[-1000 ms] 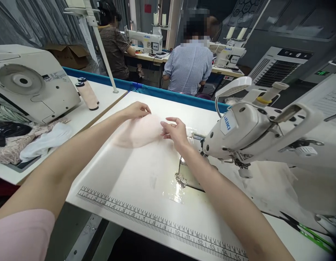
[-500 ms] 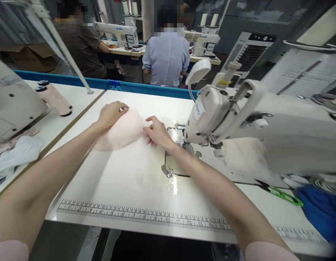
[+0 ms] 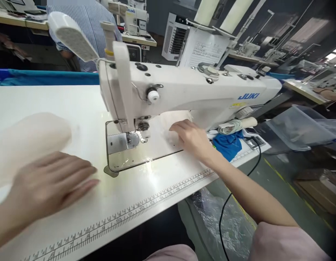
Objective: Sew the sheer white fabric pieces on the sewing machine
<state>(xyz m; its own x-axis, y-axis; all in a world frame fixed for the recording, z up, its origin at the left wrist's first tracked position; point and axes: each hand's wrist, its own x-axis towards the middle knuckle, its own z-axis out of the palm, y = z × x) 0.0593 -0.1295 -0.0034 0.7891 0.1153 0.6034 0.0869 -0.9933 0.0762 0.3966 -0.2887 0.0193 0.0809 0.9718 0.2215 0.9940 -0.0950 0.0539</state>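
My left hand (image 3: 49,181) lies low over the white table (image 3: 75,108) at the lower left, blurred by motion, fingers stretched out toward the needle plate (image 3: 121,143). Just behind it rests a pale pink fabric piece (image 3: 29,139). My right hand (image 3: 191,137) reaches under the arm of the white JUKI sewing machine (image 3: 184,88) and its fingers rest on a pile of pale fabric (image 3: 173,121) there. Whether those fingers grip the fabric is hidden.
A blue cloth (image 3: 228,143) and a roll of white tape (image 3: 230,127) lie at the machine's right end. A ruler strip (image 3: 146,204) runs along the table's front edge. A clear plastic bin (image 3: 298,127) stands to the right. A person in a striped shirt (image 3: 89,21) sits behind.
My view has swung right toward the sewing machine. My right hand left the pink piece and moved under the machine arm. My left hand came off the piece's far edge toward me.
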